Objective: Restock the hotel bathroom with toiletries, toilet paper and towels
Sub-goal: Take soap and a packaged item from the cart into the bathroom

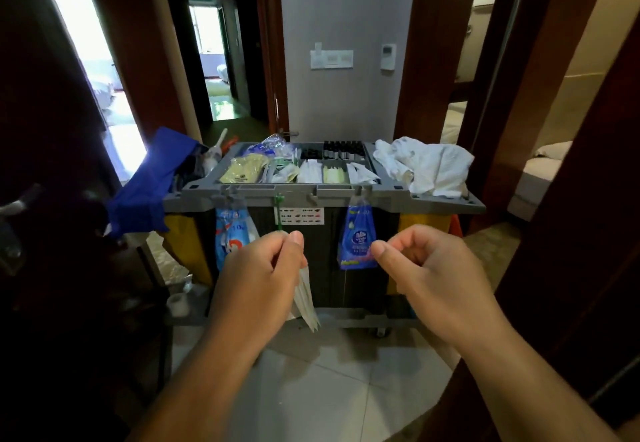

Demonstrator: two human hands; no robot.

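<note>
Grey plastic housekeeping cart (346, 192) stands crosswise just ahead of both hands, its near rim running the full width between them. Left hand (263, 268) is raised in front of the cart's dark front panel, thumb and curled fingers pinching the top of a bunch of thin clear-and-white plastic toiletry packets (306, 299), which hang down below the palm, clear of the cart. Right hand (426, 268) is level with it and apart from it, fingers curled toward the palm, thumb lying along the forefinger; nothing shows in its grasp. Divided top tray holds a row of small dark bottles (343, 149) at the far edge, with flat sachets in the nearer compartments. Crumpled white towels (426, 164) are heaped on the tray's right end, overhanging the rim. A blue tissue pack (358, 237) hangs from a hook on the near rim, between the two hands; a blue-and-white plastic bag (230, 234) hangs left of it. A blue fabric bag (145, 182) is slung at the cart's left end. Pale tiled floor (329, 389) lies open between person and cart. A dark wooden door frame (571, 199) stands close beside the right forearm; a dark door (52, 234) bounds the left side
</note>
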